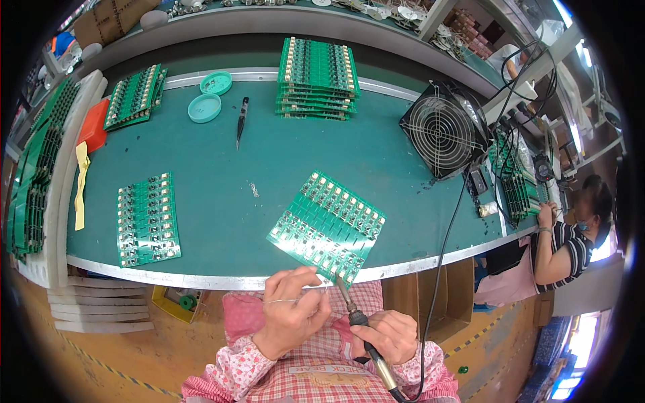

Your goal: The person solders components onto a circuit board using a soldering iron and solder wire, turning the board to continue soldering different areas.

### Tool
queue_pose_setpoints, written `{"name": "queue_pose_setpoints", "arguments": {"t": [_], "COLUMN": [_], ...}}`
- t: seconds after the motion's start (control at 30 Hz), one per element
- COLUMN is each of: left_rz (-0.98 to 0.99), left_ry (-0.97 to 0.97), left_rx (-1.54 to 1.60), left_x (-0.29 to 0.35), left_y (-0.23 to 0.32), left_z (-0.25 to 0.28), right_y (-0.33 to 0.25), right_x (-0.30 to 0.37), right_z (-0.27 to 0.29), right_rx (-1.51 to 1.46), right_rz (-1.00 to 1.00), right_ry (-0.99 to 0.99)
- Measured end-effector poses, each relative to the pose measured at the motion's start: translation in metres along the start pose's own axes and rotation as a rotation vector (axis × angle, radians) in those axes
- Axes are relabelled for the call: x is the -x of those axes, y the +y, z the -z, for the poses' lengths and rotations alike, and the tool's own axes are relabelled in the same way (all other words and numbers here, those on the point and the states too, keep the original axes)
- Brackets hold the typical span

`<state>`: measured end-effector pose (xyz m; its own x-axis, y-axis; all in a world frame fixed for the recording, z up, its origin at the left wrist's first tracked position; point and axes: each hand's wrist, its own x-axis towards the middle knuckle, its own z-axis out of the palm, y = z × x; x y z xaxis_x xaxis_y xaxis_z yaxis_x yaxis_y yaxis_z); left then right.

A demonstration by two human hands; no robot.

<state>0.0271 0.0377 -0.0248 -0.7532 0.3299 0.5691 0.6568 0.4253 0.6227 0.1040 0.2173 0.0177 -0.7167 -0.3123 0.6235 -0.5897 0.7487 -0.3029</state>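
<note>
Centrally, my left hand (295, 310) pinching thin wire (281, 301), my right hand (390, 336) gripping a soldering iron (358, 318), tip at a circuit board (327, 228).

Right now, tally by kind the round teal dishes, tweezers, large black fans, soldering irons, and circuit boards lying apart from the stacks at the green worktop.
Circuit boards apart from the stacks: 2
Round teal dishes: 2
Tweezers: 1
Large black fan: 1
Soldering iron, in the right hand: 1
Total: 7
</note>
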Motion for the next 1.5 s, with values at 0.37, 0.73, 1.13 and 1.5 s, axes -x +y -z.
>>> {"name": "queue_pose_setpoints", "arguments": {"t": [0.37,0.73,1.13,1.5], "left_rz": [-0.003,0.037,0.075,0.067], "left_ry": [-0.016,-0.076,-0.117,-0.104], "left_rx": [-0.009,0.037,0.023,0.0], "left_x": [-0.001,-0.015,-0.022,-0.023], "left_y": [0.002,0.004,0.007,0.006], "left_z": [0.002,0.012,0.013,0.01], "right_y": [0.001,0.019,0.052,0.08], "right_x": [-0.004,-0.009,-0.026,-0.034], "right_z": [0.007,0.024,0.016,0.011], "right_rx": [-0.025,-0.675,-0.874,-1.037], "right_rz": [-0.076,-0.864,-0.898,-0.965], "right_ry": [-0.085,0.292,0.195,0.124]}}
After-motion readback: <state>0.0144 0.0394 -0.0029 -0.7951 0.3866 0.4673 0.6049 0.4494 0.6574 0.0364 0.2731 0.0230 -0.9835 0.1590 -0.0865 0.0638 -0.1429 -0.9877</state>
